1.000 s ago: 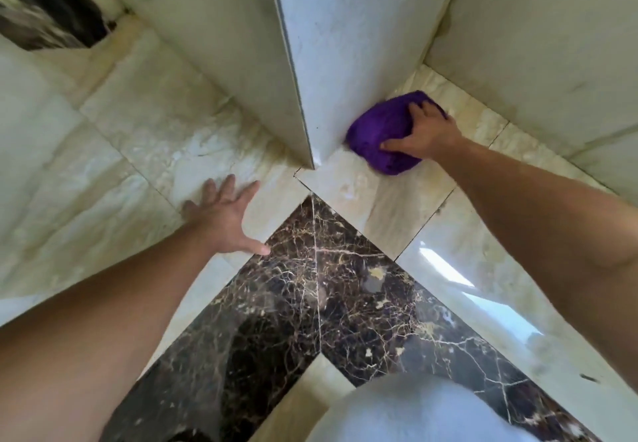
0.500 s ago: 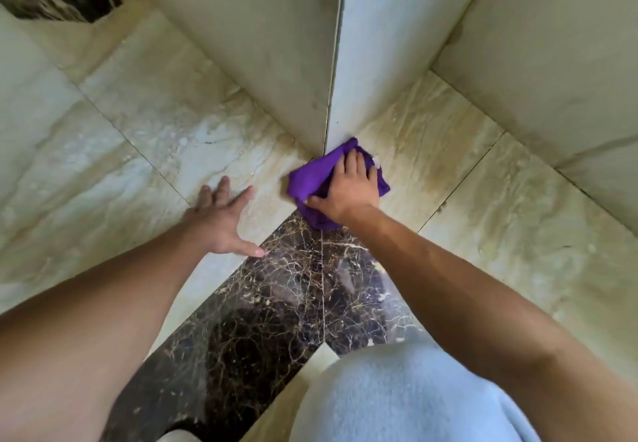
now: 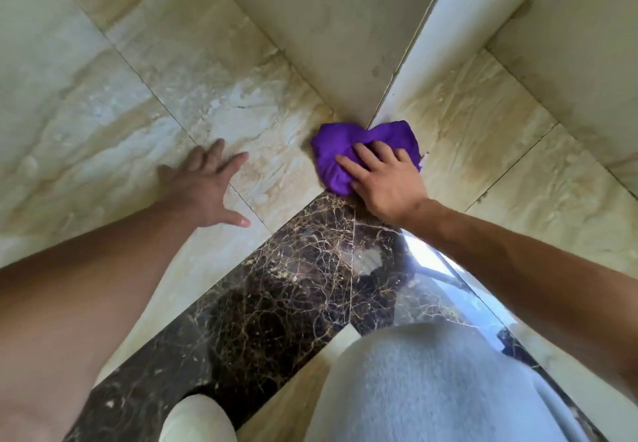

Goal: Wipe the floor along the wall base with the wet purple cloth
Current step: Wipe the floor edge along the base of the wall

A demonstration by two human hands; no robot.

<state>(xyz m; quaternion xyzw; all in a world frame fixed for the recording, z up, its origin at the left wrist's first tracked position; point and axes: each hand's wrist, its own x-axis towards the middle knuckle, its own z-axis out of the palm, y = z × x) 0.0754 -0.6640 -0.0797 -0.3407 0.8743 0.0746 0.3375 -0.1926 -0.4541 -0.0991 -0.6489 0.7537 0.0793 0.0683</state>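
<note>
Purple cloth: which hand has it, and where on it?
Right hand presses the purple cloth flat from above, on its near half. Left hand holds nothing, palm on the floor.

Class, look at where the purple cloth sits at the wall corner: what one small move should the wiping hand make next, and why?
Probably slide the purple cloth leftward along the left wall base. The right hand presses it flat against the protruding wall corner, while the left hand braces, open, on the beige tile. That strip beside the wall looks dry and dull, so it seems unwiped.
</note>
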